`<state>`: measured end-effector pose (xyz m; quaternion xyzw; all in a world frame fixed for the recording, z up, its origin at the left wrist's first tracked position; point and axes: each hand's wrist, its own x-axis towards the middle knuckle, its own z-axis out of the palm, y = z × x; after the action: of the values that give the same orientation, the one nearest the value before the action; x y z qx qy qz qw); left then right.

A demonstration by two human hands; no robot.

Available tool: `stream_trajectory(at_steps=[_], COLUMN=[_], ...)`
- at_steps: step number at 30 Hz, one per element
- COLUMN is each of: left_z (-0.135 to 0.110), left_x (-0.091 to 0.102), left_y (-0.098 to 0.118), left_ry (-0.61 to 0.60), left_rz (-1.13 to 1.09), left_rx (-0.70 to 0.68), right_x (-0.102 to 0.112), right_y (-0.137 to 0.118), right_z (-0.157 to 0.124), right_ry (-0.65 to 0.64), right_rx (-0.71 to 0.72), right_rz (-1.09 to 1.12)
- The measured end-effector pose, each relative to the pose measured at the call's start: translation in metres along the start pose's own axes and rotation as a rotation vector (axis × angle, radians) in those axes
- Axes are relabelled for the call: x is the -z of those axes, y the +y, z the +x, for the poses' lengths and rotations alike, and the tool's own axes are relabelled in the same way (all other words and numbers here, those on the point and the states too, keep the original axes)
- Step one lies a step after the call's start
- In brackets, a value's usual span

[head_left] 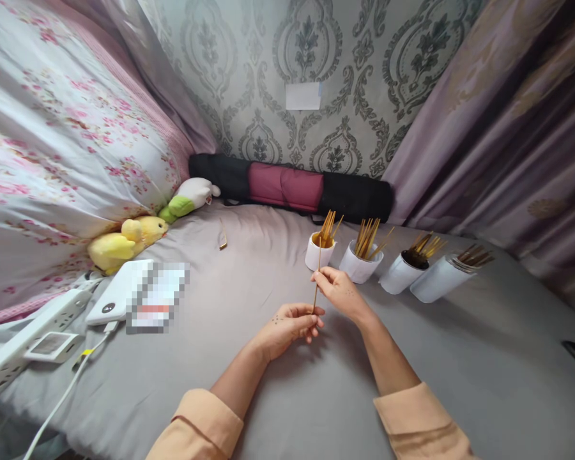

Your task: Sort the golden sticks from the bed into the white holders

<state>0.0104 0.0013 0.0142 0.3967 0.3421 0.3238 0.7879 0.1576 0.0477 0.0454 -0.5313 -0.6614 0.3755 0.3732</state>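
Observation:
A thin brown stick [315, 297] stands nearly upright between my hands. My left hand [287, 329] pinches its lower end between thumb and fingers. Higher up, the fingertips of my right hand [340, 292] close on the same stick. Just beyond my right hand is a white-wrapped cup [316, 257] with several yellowish sticks [326, 225] leaning in it. To its right come a wider white cup [359, 265] of light brown sticks, a white cup with a dark inside [400, 276], and a white cylinder [438, 281] tilted to the right with dark brown sticks.
Everything lies on a grey sheet [239, 281]. A small thin object with a dark end [223, 243] rests at the back left. Along the left are plush toys [119, 243], a white power bank [119, 294] and a power strip [23, 342]. A black-and-maroon roll bag [287, 186] lines the wall.

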Motion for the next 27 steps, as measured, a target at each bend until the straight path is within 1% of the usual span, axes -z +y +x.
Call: stream_trajectory(at_steps=[10, 16, 22, 27], left_z=[0.001, 0.002, 0.001, 0.001], left_x=[0.005, 0.007, 0.008, 0.011], left_y=[0.0, -0.001, 0.0, 0.001], left_ry=[-0.048, -0.041, -0.03, -0.013], left_rz=[-0.108, -0.16, -0.227, -0.308], left_rx=[0.002, 0.007, -0.026, -0.042], right_x=[0.002, 0.002, 0.005, 0.008], right_y=[0.0, 0.004, 0.005, 0.005], right_z=[0.0, 0.001, 0.001, 0.001], right_ry=[0.004, 0.019, 0.011, 0.032], right_rx=[0.004, -0.011, -0.003, -0.022], right_rz=[-0.022, -0.041, -0.037, -0.018])
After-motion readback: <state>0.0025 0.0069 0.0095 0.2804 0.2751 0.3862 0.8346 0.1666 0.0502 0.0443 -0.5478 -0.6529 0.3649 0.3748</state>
